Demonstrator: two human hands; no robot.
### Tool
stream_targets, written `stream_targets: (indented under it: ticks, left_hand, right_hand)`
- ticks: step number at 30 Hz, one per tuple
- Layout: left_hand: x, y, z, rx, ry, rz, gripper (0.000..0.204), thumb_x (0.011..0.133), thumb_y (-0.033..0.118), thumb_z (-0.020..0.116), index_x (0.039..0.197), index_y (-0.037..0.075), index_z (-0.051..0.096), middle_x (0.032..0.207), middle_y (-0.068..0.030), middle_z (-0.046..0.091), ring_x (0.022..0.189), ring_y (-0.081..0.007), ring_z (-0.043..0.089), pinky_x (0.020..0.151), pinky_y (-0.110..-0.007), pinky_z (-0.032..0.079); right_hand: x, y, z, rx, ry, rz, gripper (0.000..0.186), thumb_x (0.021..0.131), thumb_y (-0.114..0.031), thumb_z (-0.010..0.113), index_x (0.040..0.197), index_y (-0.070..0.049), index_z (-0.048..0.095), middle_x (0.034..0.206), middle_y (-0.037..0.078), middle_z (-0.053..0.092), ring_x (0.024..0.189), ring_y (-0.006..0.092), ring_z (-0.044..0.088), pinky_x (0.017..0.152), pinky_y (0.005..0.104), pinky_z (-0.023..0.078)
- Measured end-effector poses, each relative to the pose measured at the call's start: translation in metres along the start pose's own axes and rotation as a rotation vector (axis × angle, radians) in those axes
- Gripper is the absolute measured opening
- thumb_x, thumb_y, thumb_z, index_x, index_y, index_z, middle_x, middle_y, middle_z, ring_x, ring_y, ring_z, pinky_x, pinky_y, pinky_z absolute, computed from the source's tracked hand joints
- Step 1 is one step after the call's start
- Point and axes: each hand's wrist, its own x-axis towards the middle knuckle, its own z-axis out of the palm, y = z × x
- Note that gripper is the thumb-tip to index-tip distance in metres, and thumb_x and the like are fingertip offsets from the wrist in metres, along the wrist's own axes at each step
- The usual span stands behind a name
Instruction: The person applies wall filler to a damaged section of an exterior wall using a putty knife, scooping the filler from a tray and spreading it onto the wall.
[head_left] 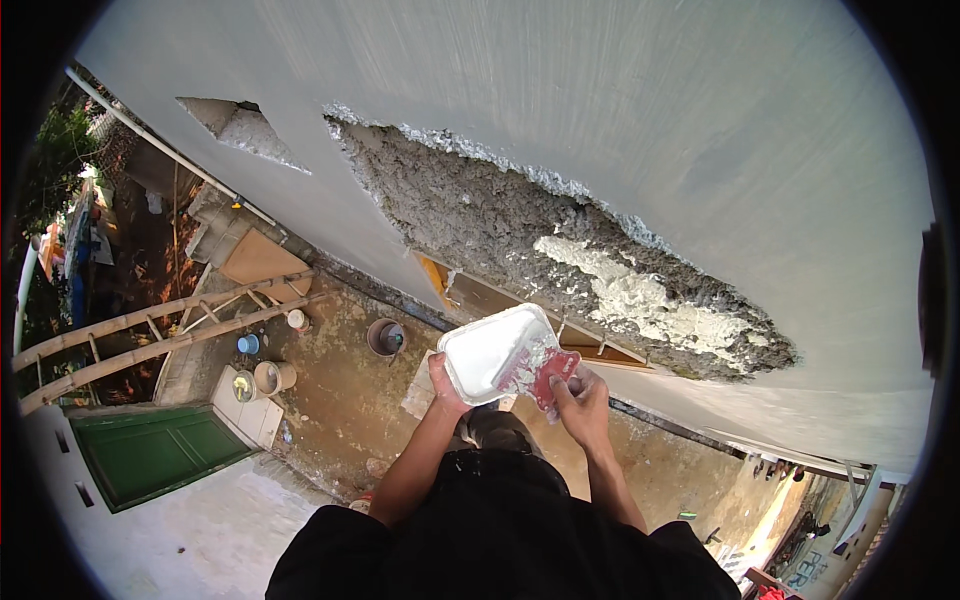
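My left hand (446,386) grips the near left edge of a white rectangular tray (466,345) in front of my body. White paste lies inside the tray. In my right hand (584,408) is a red plastic scraper (557,374), its blade smeared with paste and over the tray's right side. Whether the blade touches the tray, I cannot tell. Beyond both hands, the grey wall (640,110) has a long, rough exposed patch (450,200). Pale filler (640,300) covers part of that patch on the right. A smaller chipped hollow (250,132) is farther left.
A wooden-framed opening (435,278) sits below the rough patch, partly behind the tray. At left a bamboo ladder (150,342) slants across. Down on the ground are a dark bucket (384,337), a tan bucket (268,378) and a blue pail (248,344), near a green door (165,452).
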Motion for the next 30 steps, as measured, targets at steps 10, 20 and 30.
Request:
stream_targets:
  ticks: [10, 20, 30]
  left_hand:
    - [0.001, -0.013, 0.003, 0.047, 0.028, -0.027, 0.104, 0.067, 0.064, 0.057, 0.145, 0.002, 0.028, 0.146, -0.0202, 0.036, 0.131, -0.0377, 0.04, 0.105, -0.053, 0.037]
    - [0.005, -0.02, -0.004, 0.017, 0.092, -0.014, 0.098, 0.068, 0.059, 0.056, 0.144, 0.002, 0.031, 0.143, -0.0199, 0.04, 0.129, -0.0383, 0.043, 0.105, -0.054, 0.038]
    - [0.016, -0.008, 0.004, 0.027, 0.096, -0.091, 0.09, 0.071, 0.054, 0.055, 0.142, 0.003, 0.035, 0.139, -0.0178, 0.045, 0.125, -0.0353, 0.048, 0.103, -0.052, 0.04]
  right_hand:
    - [0.001, 0.007, 0.013, -0.157, 0.144, -0.072, 0.016, 0.087, -0.004, 0.055, 0.098, 0.005, 0.06, 0.063, 0.008, 0.064, 0.047, 0.0102, 0.056, 0.043, 0.027, 0.043]
    - [0.004, 0.017, 0.01, -0.013, 0.137, -0.007, 0.013, 0.089, -0.006, 0.055, 0.098, 0.002, 0.061, 0.068, 0.005, 0.064, 0.054, 0.006, 0.055, 0.045, 0.025, 0.04]
    - [-0.007, -0.019, 0.022, -0.04, 0.227, -0.075, 0.015, 0.087, -0.009, 0.06, 0.097, 0.001, 0.063, 0.067, 0.006, 0.063, 0.056, 0.0088, 0.055, 0.051, 0.0273, 0.042]
